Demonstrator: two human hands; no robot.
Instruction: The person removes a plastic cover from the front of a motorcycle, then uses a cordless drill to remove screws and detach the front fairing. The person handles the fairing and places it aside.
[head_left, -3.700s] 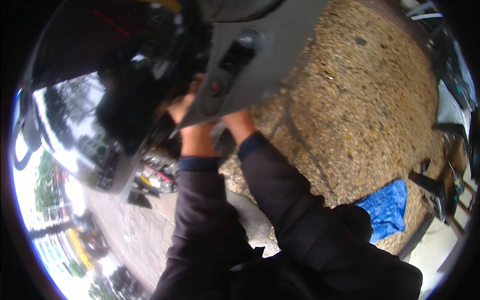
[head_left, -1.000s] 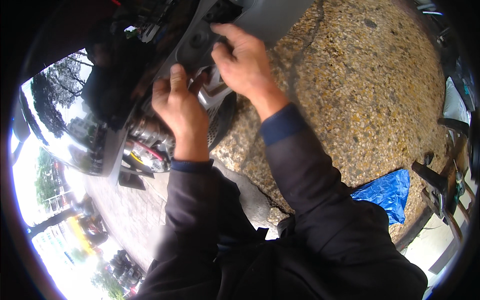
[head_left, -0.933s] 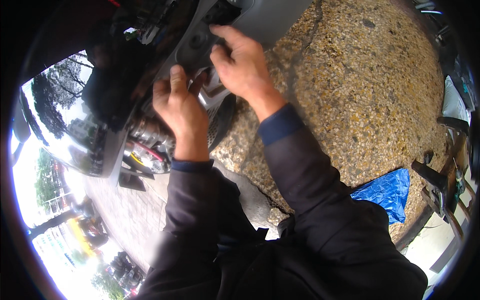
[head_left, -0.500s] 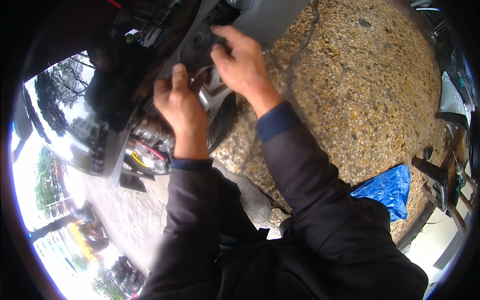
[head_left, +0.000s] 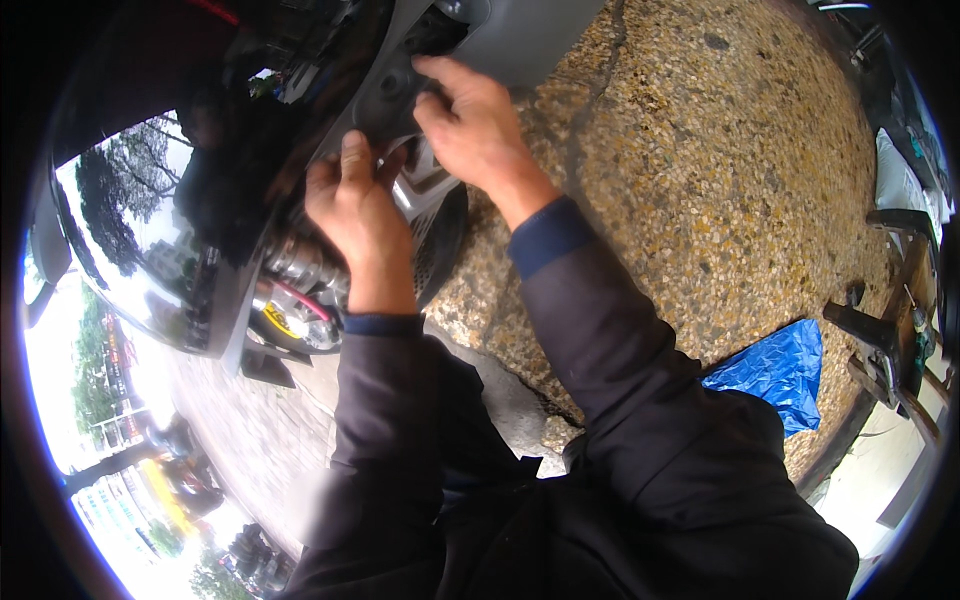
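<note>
A grey plastic panel [head_left: 384, 100] runs along the glossy black bodywork [head_left: 225, 190] of what looks like a motor scooter. My left hand [head_left: 362, 205] is closed at the panel's lower edge, thumb upright and fingers curled round it, the fingertips partly hidden. Higher up and to the right, my right hand [head_left: 478, 125] reaches the panel beside a round recess. Its index finger is bent toward the panel, the thumb lies below, and the other fingers are curled; anything small in its grip is hidden. Silvery metal [head_left: 415, 180] shows between my hands.
A coil spring [head_left: 300, 262] and a red hose [head_left: 300, 298] sit below the bodywork, left of my left wrist. Speckled stone paving [head_left: 700, 200] spreads to the right. A crumpled blue plastic sheet [head_left: 775, 375] lies there, near a metal-and-wood stand [head_left: 880, 335] at the far right.
My right hand has shifted slightly left and down in the picture, still at the panel. The left hand keeps nearly the same place. The whole view has moved a little.
</note>
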